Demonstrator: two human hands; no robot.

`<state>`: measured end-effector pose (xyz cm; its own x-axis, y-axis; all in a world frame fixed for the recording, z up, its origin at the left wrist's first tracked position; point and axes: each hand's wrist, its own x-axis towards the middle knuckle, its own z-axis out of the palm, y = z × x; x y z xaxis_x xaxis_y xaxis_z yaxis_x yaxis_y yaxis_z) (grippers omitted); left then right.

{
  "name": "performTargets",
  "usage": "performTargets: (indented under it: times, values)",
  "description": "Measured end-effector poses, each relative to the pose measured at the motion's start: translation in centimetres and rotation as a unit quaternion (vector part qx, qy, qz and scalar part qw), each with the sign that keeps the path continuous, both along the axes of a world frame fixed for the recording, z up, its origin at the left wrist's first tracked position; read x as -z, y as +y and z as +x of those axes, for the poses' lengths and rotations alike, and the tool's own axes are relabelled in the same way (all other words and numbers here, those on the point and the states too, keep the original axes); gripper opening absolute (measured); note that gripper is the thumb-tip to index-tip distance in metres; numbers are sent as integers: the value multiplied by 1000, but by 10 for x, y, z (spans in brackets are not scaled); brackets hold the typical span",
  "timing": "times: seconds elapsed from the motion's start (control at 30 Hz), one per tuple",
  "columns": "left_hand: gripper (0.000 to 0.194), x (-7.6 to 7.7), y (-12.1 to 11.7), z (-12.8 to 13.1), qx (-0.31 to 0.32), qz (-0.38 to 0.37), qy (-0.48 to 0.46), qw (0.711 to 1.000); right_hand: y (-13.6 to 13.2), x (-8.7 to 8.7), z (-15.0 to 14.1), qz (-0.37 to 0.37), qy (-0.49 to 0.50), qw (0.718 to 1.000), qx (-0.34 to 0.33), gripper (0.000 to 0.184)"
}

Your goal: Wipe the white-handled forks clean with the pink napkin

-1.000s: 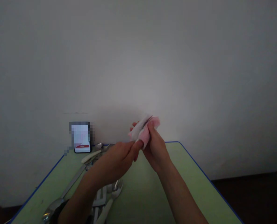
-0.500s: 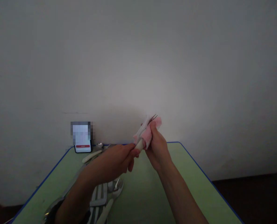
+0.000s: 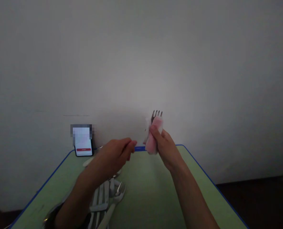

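My right hand (image 3: 167,147) is closed around a pink and white cloth (image 3: 152,144) wrapped about a fork. Only the metal head of the fork (image 3: 153,117) shows, its tines pointing up above the cloth; the handle is hidden. To the left, apart from the cloth, is my left hand (image 3: 119,151). Its fingers are curled together and nothing shows in them. Both hands are raised over the far part of the table.
A phone (image 3: 83,138) with a lit screen leans at the table's back left. Beneath my left arm lie a slotted turner (image 3: 99,208), another fork (image 3: 118,198) and more cutlery, partly hidden. The green table (image 3: 153,194) has a blue edge and meets a grey wall (image 3: 141,63).
My left hand has let go of the fork's pale handle and drawn back left. In my right hand, the cloth and fork have turned upright, and more of the tines shows.
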<state>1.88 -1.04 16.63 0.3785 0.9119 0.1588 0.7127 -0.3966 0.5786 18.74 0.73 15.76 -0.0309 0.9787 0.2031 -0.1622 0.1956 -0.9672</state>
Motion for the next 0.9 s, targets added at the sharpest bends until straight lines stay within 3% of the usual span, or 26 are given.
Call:
performTargets:
  times: [0.17, 0.43, 0.57, 0.73, 0.9]
  values:
    - [43, -3, -2, -8, -72, 79, -50, 993, -10, -8, 20, 37, -226, 967, -108, 37]
    - [43, -4, -6, -3, 18, 98, -26, 995, -20, -19, 21, 58, -373, 889, -260, 30]
    - [45, -4, -3, -3, 25, 113, 0, 993, -22, -19, 19, 48, -387, 884, -259, 33]
    - [45, 1, 1, -3, -18, 122, 11, 992, -21, -20, 31, 76, -393, 885, -237, 30]
    - [45, 4, 2, -6, -81, 156, -12, 984, -21, -20, 32, 109, -355, 913, -171, 37]
